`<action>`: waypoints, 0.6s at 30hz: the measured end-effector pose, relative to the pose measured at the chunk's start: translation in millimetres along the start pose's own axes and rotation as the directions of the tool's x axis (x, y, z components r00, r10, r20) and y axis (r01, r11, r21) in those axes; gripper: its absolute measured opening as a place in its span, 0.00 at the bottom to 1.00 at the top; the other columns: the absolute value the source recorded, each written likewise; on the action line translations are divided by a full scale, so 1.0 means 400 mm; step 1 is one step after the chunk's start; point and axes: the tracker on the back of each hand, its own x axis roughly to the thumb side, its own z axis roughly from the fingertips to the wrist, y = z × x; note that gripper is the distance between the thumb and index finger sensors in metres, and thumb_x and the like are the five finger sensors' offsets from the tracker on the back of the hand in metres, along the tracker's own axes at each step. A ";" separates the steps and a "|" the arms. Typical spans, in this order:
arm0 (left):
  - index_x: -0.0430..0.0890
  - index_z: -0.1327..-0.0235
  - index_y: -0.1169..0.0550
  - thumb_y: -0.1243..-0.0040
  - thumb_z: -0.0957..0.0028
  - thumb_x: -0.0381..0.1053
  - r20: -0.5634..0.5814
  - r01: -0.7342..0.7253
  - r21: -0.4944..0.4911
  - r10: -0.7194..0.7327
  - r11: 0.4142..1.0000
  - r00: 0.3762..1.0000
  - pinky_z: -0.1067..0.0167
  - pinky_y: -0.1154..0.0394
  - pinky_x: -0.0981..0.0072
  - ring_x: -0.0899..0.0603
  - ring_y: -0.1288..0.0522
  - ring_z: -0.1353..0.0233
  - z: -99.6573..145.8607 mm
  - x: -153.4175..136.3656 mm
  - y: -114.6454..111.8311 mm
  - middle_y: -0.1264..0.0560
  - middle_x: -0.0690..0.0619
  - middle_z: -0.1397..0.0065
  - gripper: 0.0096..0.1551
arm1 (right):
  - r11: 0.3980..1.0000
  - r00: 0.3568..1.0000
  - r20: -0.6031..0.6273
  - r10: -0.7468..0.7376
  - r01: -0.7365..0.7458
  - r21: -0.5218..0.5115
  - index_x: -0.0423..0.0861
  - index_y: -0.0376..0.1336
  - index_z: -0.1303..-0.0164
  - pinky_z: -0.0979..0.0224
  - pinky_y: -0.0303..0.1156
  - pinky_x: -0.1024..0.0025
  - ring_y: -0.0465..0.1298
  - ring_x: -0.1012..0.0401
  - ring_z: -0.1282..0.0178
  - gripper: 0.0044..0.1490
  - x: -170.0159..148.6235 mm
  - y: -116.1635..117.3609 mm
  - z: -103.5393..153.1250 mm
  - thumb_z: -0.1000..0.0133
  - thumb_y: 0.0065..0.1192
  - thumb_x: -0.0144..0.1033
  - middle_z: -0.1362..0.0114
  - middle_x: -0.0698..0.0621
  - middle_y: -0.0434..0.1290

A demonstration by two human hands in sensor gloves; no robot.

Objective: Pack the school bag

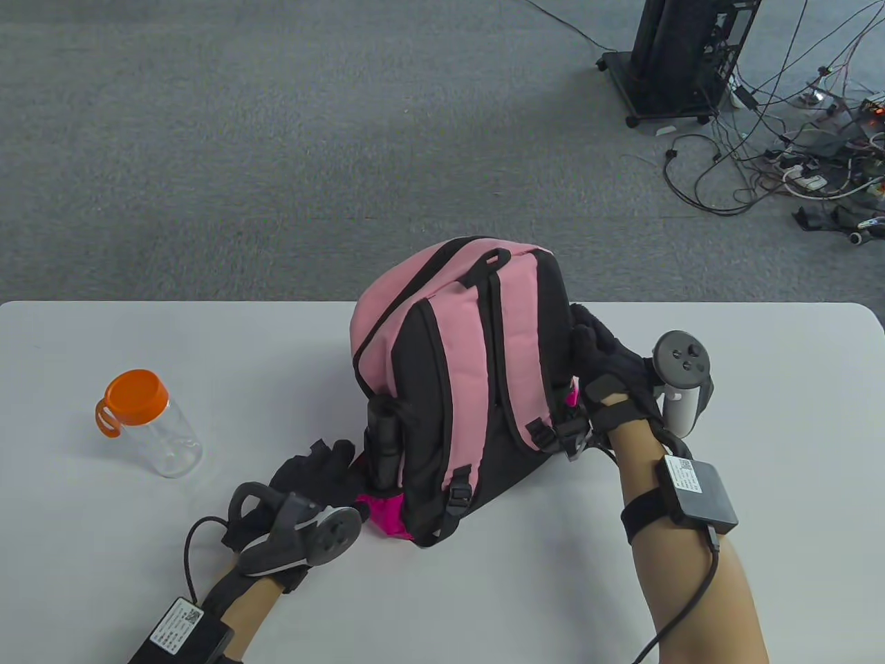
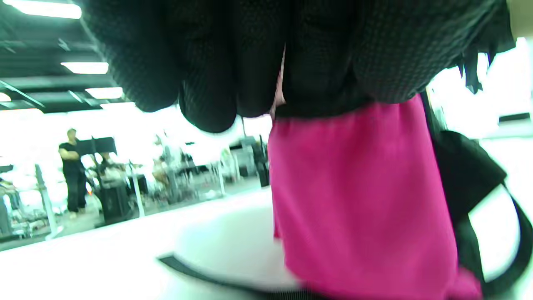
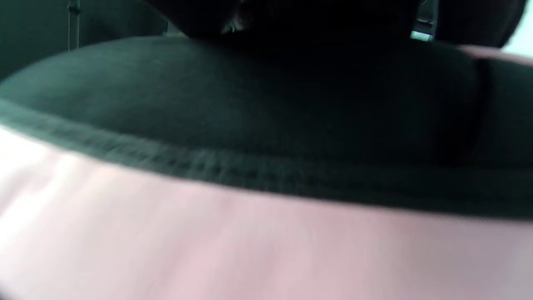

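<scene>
Table view bright, sharp; wrist views blurred, left overexposed, right dim.

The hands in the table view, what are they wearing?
Both the left hand and the right hand wear black gloves. A grey tracker with round buttons is strapped to each. Each forearm carries a black box with a white label, joined by a black cable.

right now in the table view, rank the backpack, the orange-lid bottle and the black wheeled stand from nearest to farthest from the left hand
1. Backpack: touching the left hand, just to its right.
2. Orange-lid bottle: on the table, off to its left.
3. Black wheeled stand: on the floor beyond the table, far right.
</scene>
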 end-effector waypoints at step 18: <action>0.41 0.17 0.41 0.39 0.48 0.64 0.243 -0.337 -0.230 0.389 0.913 0.888 0.33 0.21 0.38 0.29 0.19 0.28 -0.069 0.279 -0.063 0.34 0.29 0.16 0.52 | 0.948 0.983 0.111 0.147 -0.172 0.267 0.40 0.44 0.16 0.28 0.55 0.16 0.55 0.27 0.17 0.69 0.030 -0.013 0.041 0.60 0.76 0.52 0.13 0.32 0.50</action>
